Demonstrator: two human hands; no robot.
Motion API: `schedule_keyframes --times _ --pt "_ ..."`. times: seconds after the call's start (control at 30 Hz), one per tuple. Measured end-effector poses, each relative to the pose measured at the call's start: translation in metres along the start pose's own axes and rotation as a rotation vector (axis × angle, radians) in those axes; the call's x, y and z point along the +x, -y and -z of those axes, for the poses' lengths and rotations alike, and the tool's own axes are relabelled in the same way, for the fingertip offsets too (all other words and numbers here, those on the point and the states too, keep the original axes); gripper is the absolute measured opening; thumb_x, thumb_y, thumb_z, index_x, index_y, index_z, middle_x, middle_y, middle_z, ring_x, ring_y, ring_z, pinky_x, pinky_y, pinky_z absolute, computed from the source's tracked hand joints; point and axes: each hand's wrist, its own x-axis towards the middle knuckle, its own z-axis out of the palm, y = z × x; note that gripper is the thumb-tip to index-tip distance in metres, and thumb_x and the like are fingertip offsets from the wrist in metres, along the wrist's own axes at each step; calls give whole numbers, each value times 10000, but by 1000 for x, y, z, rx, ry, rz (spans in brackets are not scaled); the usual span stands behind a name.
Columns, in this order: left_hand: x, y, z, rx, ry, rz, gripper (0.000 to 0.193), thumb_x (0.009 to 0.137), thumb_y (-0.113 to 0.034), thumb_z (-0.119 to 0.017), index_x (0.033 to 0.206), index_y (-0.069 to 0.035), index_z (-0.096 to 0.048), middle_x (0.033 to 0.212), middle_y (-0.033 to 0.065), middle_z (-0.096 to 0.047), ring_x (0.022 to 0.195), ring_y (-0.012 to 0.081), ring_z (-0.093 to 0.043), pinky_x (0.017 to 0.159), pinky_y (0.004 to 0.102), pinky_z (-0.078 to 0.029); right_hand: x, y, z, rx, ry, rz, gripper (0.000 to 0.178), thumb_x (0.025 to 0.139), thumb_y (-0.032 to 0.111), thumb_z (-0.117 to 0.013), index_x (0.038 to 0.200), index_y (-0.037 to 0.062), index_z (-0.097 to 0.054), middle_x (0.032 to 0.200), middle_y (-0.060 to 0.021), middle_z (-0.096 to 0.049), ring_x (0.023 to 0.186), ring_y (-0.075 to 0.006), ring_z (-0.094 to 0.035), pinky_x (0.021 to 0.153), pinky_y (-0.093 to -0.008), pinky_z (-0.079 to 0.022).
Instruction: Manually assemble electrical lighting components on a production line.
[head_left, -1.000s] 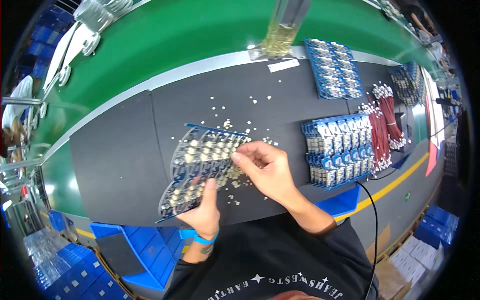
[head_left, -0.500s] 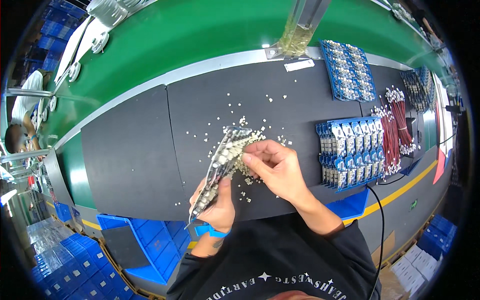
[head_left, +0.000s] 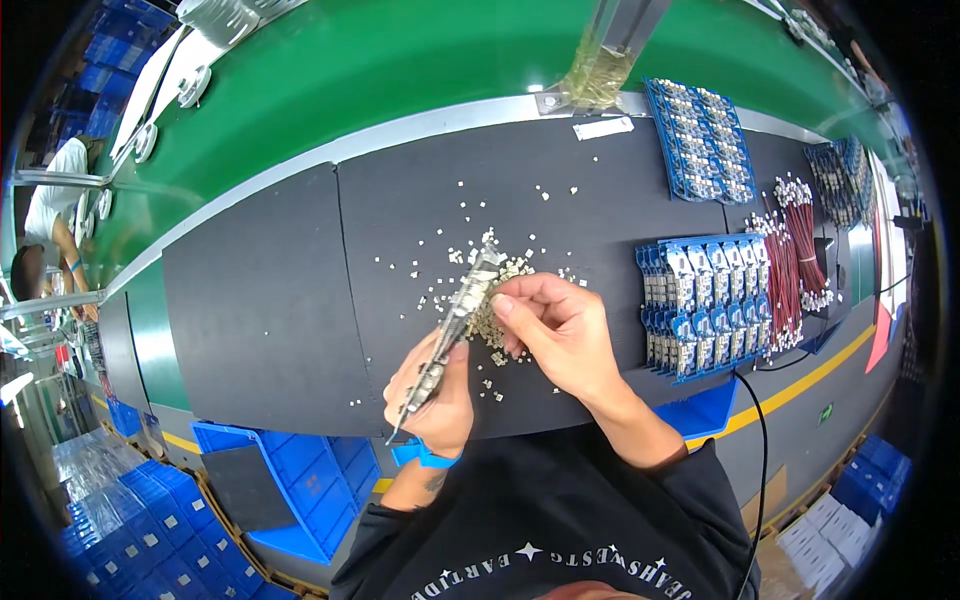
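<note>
My left hand [head_left: 432,395] grips a circuit board panel [head_left: 455,325] by its lower end. The panel is tilted up and seen almost edge-on, with rows of small pale parts along it. Close against its right side is my right hand [head_left: 560,335], thumb and index finger pinched together. Anything between those fingertips is too small to make out. Beneath and around the panel lies a loose pile of small white connectors [head_left: 487,328], with more of them scattered over the black mat [head_left: 270,300].
At the right stand blue circuit board panels [head_left: 700,310], with another stack [head_left: 700,140] behind. Bundles of red wires [head_left: 783,265] lie beside them. A metal post [head_left: 605,60] rises at the back. Blue bins [head_left: 310,490] sit below the front edge. Another person [head_left: 60,205] is at far left.
The panel in my left hand has turned to a more edge-on angle, showing less of its face. My right hand stays pinched beside it, shifted very slightly.
</note>
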Motion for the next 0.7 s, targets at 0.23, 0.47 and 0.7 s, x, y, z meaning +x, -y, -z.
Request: schedule_keyframes --times 0.23,0.47,0.7 --pt "4 -1 -2 59 -3 -94 147 730 67 -702 866 80 -647 888 230 -681 803 308 -694 731 339 -542 2 -2 7 -11 50 -129 153 891 112 -628 935 -32 -602 721 -21 -611 570 -52 -543 500 -192 -438" --pt "6 -3 0 16 165 -112 181 708 104 -695 877 77 -635 908 244 -675 865 323 -686 763 343 -542 -2 11 -3 10 9 31 148 896 108 -621 923 -36 -600 720 -20 -611 570 -49 -541 503 -190 -437" --pt "6 -1 0 120 44 -77 147 718 94 -691 859 79 -653 904 231 -679 843 312 -690 753 336 -543 -5 14 7 -31 47 -79 145 888 94 -629 936 -40 -598 739 -28 -619 586 -45 -542 506 -183 -433"
